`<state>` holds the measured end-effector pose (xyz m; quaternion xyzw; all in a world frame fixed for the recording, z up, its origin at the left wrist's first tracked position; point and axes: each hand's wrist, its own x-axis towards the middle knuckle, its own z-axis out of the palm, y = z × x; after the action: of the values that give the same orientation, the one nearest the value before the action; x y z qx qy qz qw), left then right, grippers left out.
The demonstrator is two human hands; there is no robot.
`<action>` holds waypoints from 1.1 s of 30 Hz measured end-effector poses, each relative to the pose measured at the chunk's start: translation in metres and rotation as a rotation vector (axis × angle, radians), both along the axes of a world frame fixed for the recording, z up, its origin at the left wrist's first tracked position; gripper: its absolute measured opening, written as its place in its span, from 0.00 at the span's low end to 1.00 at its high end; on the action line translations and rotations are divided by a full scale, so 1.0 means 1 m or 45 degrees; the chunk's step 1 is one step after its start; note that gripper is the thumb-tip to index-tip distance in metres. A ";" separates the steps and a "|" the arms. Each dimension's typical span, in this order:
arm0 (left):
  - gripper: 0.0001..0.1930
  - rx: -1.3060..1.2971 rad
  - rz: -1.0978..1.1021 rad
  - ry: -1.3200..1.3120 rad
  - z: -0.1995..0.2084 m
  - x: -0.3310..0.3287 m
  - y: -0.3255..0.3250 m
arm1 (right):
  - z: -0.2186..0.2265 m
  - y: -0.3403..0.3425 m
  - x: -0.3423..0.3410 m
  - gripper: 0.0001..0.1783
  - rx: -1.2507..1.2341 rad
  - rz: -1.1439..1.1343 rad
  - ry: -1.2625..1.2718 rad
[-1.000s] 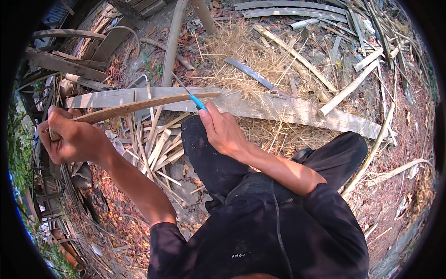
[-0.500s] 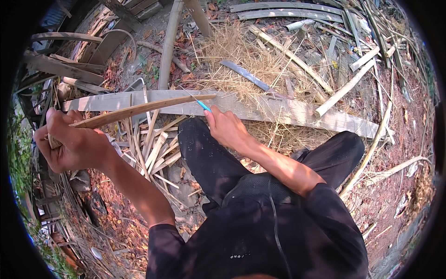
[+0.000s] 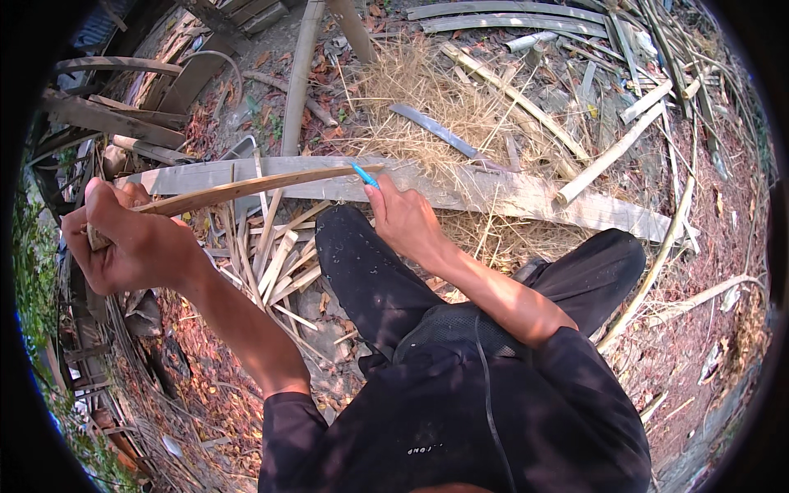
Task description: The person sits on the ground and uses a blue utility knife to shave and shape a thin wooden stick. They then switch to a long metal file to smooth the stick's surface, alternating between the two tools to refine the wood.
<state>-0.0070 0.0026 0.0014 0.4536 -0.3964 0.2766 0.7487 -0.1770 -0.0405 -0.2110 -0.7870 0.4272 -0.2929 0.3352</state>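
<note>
My left hand (image 3: 136, 238), at the left, is closed round one end of a long, flat wooden strip (image 3: 255, 186). The strip slants up to the right, and its far end lies over a grey plank (image 3: 575, 201) in this view. Close to that far end, my right hand (image 3: 407, 218) pinches a slim, pen-like blue tool (image 3: 364, 175). The tool's tip points up and left against the strip's end; whether it touches the wood I cannot tell. Beyond the plank rests a long-bladed machete (image 3: 436, 130) on dry straw.
Split wooden sticks (image 3: 279, 267) lie heaped beside my left knee. Straw (image 3: 411, 82) covers ground beyond the plank. Bamboo poles (image 3: 612, 148) and slats are scattered at the far right. An upright post (image 3: 300, 82) stands ahead, and old timber (image 3: 115, 119) is piled at the left.
The blue tool has turned more upright in my right hand, and its tip has shifted right. My left hand has risen slightly, bringing the strip's near end up.
</note>
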 end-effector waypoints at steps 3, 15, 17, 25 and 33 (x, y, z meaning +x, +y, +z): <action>0.09 0.030 -0.080 0.009 -0.005 -0.002 -0.007 | -0.065 -0.009 -0.004 0.18 0.056 -0.075 0.186; 0.11 0.018 0.021 -0.043 -0.003 -0.009 0.000 | -0.044 0.000 0.011 0.19 -0.062 -0.073 0.103; 0.11 0.010 -0.005 -0.047 -0.003 -0.001 0.001 | -0.003 -0.008 0.018 0.18 -0.056 -0.036 -0.039; 0.13 -0.040 -0.040 -0.008 -0.004 -0.024 0.002 | -0.146 -0.012 -0.035 0.25 0.180 -0.037 0.556; 0.16 -0.036 -0.232 -0.086 -0.003 -0.019 0.000 | -0.037 -0.018 -0.011 0.19 0.130 -0.035 -0.222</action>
<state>-0.0255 0.0024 -0.0011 0.3954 -0.4571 0.2284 0.7632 -0.1877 -0.0586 -0.2476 -0.7345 0.4215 -0.3426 0.4068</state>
